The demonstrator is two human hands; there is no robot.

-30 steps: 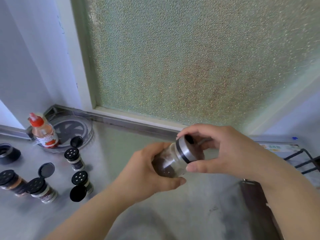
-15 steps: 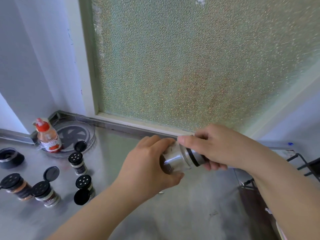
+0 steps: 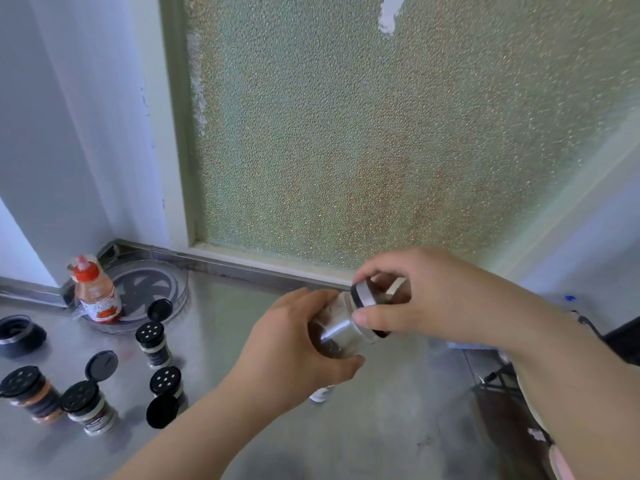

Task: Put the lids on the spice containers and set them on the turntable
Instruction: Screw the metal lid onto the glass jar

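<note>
Head view: a glass spice jar [image 3: 341, 332] was held in the air above a grey countertop [image 3: 381, 427], in front of a frosted window pane [image 3: 381, 133]. The left hand [image 3: 294, 351] was wrapped around the jar's lower body. The right hand [image 3: 426, 299] pinched the metal-banded lid [image 3: 363, 296] between thumb and fingertips.

Compared with the picture half a second before, the jar had been tilted more upright, and more of the lid's band was exposed between the fingers. This was judged to be a twist in progress, the lid seated but perhaps not fully tightened.

The jar's long axis ran diagonally, base toward the lower left, lid pointing up and to the right, away from the viewer.

At the far left, the turntable [image 3: 173, 282] carried only a red-capped bottle [image 3: 95, 292]. Four small shakers with flip caps open [image 3: 154, 344] stood on the counter, well apart from the held jar.
</note>
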